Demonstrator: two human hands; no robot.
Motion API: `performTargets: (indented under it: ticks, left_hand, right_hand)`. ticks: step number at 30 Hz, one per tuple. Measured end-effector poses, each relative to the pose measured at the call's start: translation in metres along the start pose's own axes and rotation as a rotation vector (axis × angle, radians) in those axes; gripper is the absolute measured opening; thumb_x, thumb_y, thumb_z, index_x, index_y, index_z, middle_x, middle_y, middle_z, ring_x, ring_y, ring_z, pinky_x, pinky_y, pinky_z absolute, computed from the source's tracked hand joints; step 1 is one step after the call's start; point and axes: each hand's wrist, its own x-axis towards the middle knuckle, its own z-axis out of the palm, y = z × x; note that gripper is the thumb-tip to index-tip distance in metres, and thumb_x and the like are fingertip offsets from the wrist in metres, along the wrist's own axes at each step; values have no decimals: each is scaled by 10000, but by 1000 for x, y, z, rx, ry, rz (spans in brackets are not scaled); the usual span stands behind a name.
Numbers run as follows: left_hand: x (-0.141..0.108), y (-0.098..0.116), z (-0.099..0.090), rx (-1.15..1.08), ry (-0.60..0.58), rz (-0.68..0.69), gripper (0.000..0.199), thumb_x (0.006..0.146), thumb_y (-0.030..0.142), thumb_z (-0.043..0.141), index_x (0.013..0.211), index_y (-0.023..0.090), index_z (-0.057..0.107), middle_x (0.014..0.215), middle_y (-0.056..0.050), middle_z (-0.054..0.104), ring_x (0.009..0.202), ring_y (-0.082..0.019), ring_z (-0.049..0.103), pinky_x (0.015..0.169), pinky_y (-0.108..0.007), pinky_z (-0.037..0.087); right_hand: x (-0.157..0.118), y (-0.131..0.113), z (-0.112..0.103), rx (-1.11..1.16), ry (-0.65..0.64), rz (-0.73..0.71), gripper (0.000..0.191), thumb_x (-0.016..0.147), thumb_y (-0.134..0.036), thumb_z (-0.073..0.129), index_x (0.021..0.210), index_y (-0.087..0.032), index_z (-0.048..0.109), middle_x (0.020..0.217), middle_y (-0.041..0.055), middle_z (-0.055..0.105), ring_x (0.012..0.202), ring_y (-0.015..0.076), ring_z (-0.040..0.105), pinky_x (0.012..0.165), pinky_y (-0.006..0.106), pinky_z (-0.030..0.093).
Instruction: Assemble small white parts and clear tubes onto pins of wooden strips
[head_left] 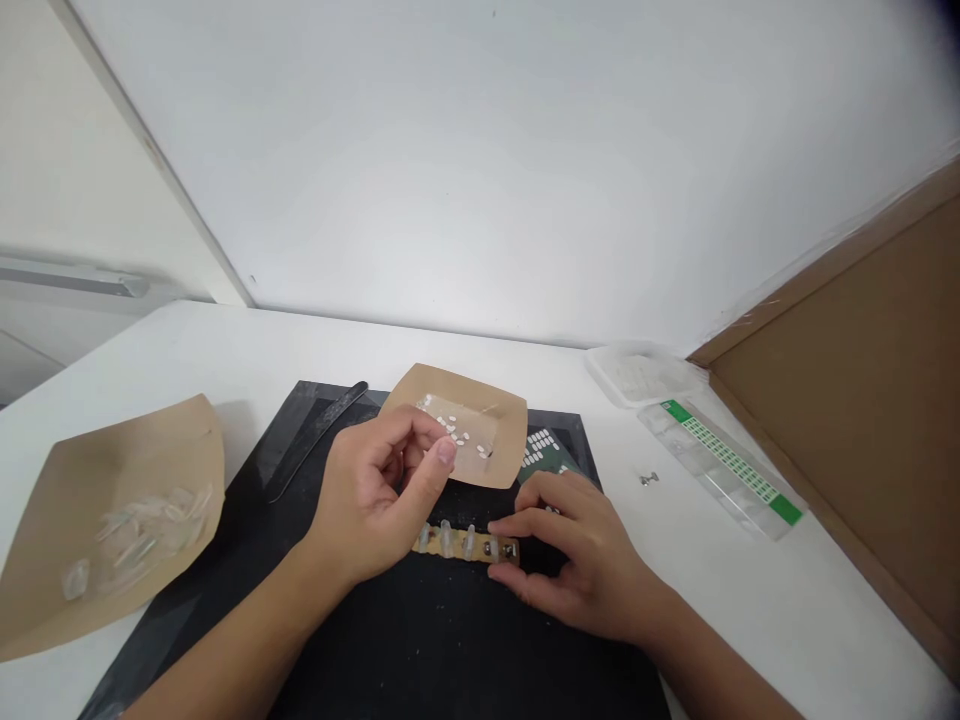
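A narrow tan strip (457, 545) lies on the black mat, carrying a row of clear nail-shaped pieces with small dark metallic bits at its right end. My right hand (581, 555) grips that right end, thumb on the near edge and index finger on the far edge. Above the strip's left part, my left hand (375, 490) is raised with thumb and index finger pinched together; anything between them is too small to make out. Just behind it sits a brown paper tray (506, 405) with small white ovals (454, 425) inside. The left hand hides the strip's left end.
On the left, another brown tray (75, 455) holds clear nail-shaped pieces (150, 530). A black nail file (319, 440) rests on the mat (420, 640). A dotted green sheet (551, 455), small metal bits (649, 479), a green-labelled clear packet (727, 465) and a plastic container (637, 375) lie rightward.
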Motion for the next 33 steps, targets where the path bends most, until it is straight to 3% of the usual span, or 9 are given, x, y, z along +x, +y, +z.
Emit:
performTargets:
  ticks: [14,21,25,33]
  left_hand:
    - [-2,3,-1,10,6,27,228,990,366,608,903,176,696,705,-35,732,619,-165,677,530,-273,460]
    - [-3,0,-1,7,-13,24,253,1004,400,595,917,181,688,714,-36,725,570,-146,612,493,-277,399]
    - [-4,-2,-2,-102,-41,44,331,1031,468,541,988,177,692,760,-34,705,505,-110,459,487,-287,363]
    - [-5,-11,0,-238,-31,56,576,1006,688,426,1038,187,709,821,-49,691,575,-140,468,538,-313,348]
  right_hand:
    - [2,-2,-2,-32,-21,3,186,920,-371,787,1059,-255,746,900,17,651,772,161,595,703,326,385]
    - [1,0,-1,-4,-7,-34,397,881,-476,831,1172,-239,704,1000,46,705,868,195,659,765,346,452]
    - [1,1,0,32,0,-79,301,915,-383,826,1139,-232,694,1050,35,751,915,180,698,814,339,480]
    - [3,-2,1,16,33,-168,126,952,-300,791,976,-218,698,1032,18,778,873,153,727,804,334,485]
